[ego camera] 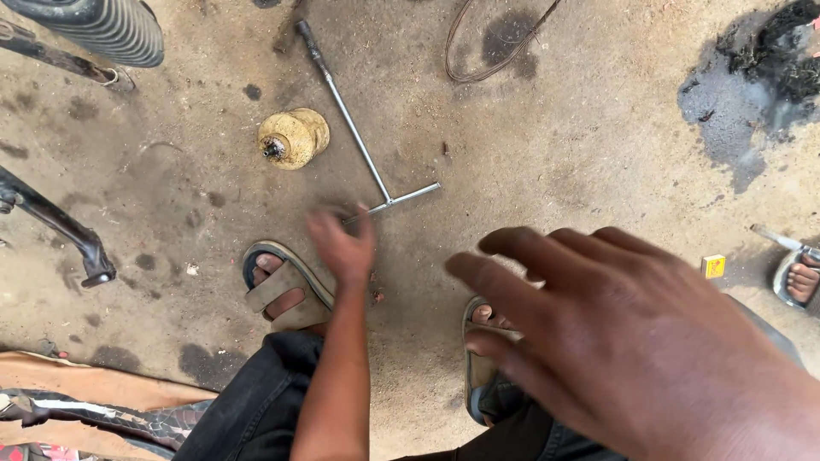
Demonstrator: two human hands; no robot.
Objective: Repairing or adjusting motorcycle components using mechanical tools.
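Floor: while you crouch over it, the stained concrete floor spreads bare ahead of you, with open room around the tool on every side but yours.
Right hand: your right hand fills the near right of the view, held high toward the camera and well apart from the tool; its fingers are spread wide and hold nothing.
Left hand: your left hand is the nearer one, blurred, low over the floor, just at the crossbar's near end; the fingers look loosely open, and you cannot tell whether they touch the bar yet.
T-handle wrench: the T-handle wrench lies flat on the floor; its long shaft runs away from your left hand, up and to the left, to a dark socket end, and the short crossbar at the near end runs across toward the right.
Yellow part: a round, grimy yellow part sits left of the shaft, near it but not touching.
Feet: your sandalled left foot is just below and left of the left hand; your right foot shows under the right hand.
Edges: a ribbed dark tyre and a black metal stand bound the left; a wire loop lies beyond; another person's foot and a small yellow box sit at the right edge.
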